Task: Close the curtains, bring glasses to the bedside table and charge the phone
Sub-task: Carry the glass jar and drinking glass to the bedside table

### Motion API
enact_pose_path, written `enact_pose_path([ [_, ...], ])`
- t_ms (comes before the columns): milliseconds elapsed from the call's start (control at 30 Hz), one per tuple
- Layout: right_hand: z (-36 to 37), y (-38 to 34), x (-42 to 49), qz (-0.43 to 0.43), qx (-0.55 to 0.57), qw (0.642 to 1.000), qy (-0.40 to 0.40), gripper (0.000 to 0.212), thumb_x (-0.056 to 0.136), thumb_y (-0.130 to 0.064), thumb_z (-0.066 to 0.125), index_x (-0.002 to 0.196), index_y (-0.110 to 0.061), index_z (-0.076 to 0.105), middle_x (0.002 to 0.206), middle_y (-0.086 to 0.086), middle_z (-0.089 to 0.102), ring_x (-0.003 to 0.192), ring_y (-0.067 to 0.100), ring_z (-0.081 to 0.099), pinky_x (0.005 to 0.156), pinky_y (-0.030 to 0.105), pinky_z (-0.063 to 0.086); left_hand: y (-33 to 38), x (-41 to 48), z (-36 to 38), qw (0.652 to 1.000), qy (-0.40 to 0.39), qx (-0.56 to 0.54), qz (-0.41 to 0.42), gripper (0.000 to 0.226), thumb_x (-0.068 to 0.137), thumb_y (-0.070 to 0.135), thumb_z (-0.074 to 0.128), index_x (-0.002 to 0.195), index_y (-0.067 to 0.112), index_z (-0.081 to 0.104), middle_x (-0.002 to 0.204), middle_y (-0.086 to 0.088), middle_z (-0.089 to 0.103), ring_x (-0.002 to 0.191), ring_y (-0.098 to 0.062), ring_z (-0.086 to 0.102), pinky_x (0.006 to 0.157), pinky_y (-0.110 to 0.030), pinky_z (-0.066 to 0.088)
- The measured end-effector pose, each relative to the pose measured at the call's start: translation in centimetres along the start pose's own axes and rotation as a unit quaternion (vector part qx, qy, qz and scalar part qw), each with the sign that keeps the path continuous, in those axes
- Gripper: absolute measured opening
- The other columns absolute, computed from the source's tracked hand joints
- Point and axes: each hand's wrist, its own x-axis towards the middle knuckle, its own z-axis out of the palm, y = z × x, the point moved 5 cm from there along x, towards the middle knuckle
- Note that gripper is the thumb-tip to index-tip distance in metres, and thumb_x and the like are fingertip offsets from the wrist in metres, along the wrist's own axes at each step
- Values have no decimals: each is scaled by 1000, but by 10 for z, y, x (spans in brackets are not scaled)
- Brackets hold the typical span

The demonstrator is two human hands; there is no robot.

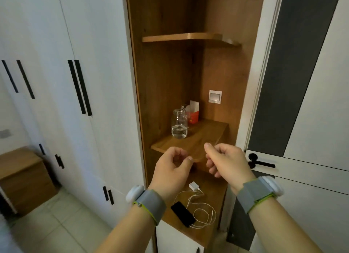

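A black phone (182,213) lies face up on the lower wooden shelf (217,196) of a corner unit. A white cable (204,215) coils beside it, its end by the phone's bottom edge, and leads to a white charger plug (194,187). My left hand (173,169) and my right hand (226,162) hover side by side above that shelf, in front of the middle shelf (204,133). Their fingers are loosely curled and hold nothing I can see. No glasses and no curtains are in view.
A glass jar (179,123) with a little water and an orange-and-white box (194,113) stand on the middle shelf. A wall switch (215,96) is above them. White wardrobe doors (56,83) fill the left, a wooden bedside table (22,177) stands low left, and a door with a black handle (261,163) is at the right.
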Motion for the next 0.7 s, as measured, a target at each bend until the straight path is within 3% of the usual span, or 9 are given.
enact_pose_path([
  [267,-3,16,95,-7,9,1000,-8,34,101,-38,65,83,-10,73,66,5,69,60,19,63,56,31,50,-15,87,35,999,11,37,15,14,98,34,67,111,30,64,104,12,66,95,-7,64,82,-27,58],
  [567,-14,19,205,-11,-5,1000,23,32,101,-37,64,89,-9,73,71,7,71,62,20,64,57,32,52,-29,196,73,999,-3,43,20,9,96,32,68,105,32,66,100,10,68,93,-9,65,82,-30,59],
  [700,-24,25,250,-13,-4,1000,21,28,102,-36,63,93,-11,73,72,7,71,63,20,64,54,28,51,-32,232,95,999,-10,39,12,11,98,31,67,109,30,66,103,11,67,96,-8,65,78,-22,57],
])
